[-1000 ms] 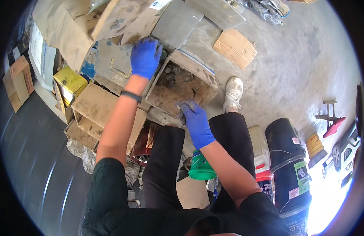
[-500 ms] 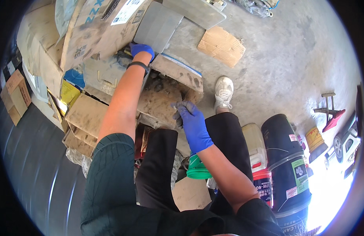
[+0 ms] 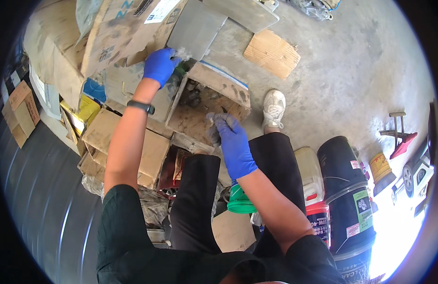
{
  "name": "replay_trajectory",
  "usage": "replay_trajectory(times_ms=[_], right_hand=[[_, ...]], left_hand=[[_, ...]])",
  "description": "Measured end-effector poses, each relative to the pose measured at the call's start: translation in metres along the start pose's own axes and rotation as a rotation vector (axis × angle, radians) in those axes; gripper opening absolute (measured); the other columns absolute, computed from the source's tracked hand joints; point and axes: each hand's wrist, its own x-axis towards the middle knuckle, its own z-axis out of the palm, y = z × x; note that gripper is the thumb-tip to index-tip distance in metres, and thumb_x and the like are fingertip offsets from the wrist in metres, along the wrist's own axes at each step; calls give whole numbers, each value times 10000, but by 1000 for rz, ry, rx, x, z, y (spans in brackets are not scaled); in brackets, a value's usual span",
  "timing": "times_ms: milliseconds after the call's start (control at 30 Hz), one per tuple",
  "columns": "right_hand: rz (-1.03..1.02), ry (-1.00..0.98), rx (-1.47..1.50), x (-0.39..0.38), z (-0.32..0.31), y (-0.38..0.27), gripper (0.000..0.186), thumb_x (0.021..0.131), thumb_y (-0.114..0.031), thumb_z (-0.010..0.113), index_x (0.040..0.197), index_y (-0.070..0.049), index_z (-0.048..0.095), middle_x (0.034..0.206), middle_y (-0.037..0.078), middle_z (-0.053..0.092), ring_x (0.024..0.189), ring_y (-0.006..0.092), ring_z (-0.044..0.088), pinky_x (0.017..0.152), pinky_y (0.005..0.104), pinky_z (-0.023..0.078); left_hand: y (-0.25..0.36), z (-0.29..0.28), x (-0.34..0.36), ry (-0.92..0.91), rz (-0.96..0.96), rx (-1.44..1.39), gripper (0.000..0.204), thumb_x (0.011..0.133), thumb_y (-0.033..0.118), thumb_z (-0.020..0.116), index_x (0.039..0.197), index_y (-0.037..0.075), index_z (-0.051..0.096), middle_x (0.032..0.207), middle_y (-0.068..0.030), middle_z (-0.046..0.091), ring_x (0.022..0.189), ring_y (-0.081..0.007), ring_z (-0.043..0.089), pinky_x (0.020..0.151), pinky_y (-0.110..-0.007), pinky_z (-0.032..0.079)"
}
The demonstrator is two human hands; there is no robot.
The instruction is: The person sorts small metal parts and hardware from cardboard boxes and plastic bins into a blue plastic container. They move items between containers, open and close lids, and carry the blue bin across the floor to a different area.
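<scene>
Left hand: our blue-gloved left hand (image 3: 160,66) has its fingers drawn together on a translucent scrap (image 3: 182,53), which pokes out to the right of its fingertips.
Right hand: our right hand (image 3: 233,142), blue-gloved and smudged grey at the fingers, is bent inward near the carton's lower edge; a pale bit (image 3: 210,116) shows at its fingertips, but we cannot tell whether they are clamped on it.
Dirty carton: this open-topped carton (image 3: 186,118) sits between our hands, below and right of the left one, with dark lumps (image 3: 194,96) inside; their kind we cannot make out.
Big cardboard box: this scuffed box (image 3: 119,42) rises just left of and above our left hand.
Grey panel: the panel (image 3: 195,31) lies above and right of our left hand.
White shoe: our shoe (image 3: 274,108) stands right of and above our right hand.
Green bucket: the bucket (image 3: 241,204) is below our right hand, partly behind the forearm.
</scene>
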Motion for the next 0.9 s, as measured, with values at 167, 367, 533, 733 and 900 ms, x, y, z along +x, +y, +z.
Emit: replay_trajectory(times_ms=[167, 367, 533, 733, 900], right_hand=[[-169, -49, 114, 2, 5, 5, 287, 1032, -209, 462, 1245, -70, 594, 1063, 70, 656, 882, 103, 609, 760, 254, 486], [-299, -180, 66, 3, 17, 14, 331, 1022, -138, 431, 1321, -47, 540, 1347, 76, 526, 1157, 149, 537, 960, 315, 443], [-206, -171, -26, 3, 20, 26, 324, 959, 2, 446, 1247, -3, 596, 1201, 58, 608, 1031, 134, 577, 900, 248, 466], [-54, -178, 38, -6, 23, 20, 357, 962, -9, 438, 1294, -9, 568, 1197, 67, 607, 1035, 142, 587, 919, 258, 469], [-57, -349, 117, 2, 29, 29, 398, 978, -49, 452, 1370, -22, 515, 1266, 80, 580, 1105, 144, 564, 970, 264, 450]], left_hand=[[29, -28, -98, 109, 81, -279, 250, 813, 202, 719, 1007, 47, 696, 945, -178, 677, 849, -343, 650, 752, -382, 511], [82, -14, -175, 117, 209, -207, 300, 739, 134, 774, 999, 46, 653, 894, -139, 658, 791, -332, 629, 713, -399, 507], [105, 5, -201, 125, -54, -254, 324, 724, 110, 775, 1011, 58, 633, 917, -116, 658, 843, -320, 643, 746, -393, 511], [118, 0, -221, 263, -60, -531, 523, 712, 27, 769, 1207, 73, 607, 1020, -130, 658, 926, -286, 664, 798, -346, 529], [100, 8, -222, 281, -163, -629, 409, 723, -24, 745, 1111, 63, 650, 1113, -135, 633, 968, -244, 642, 825, -316, 517]])
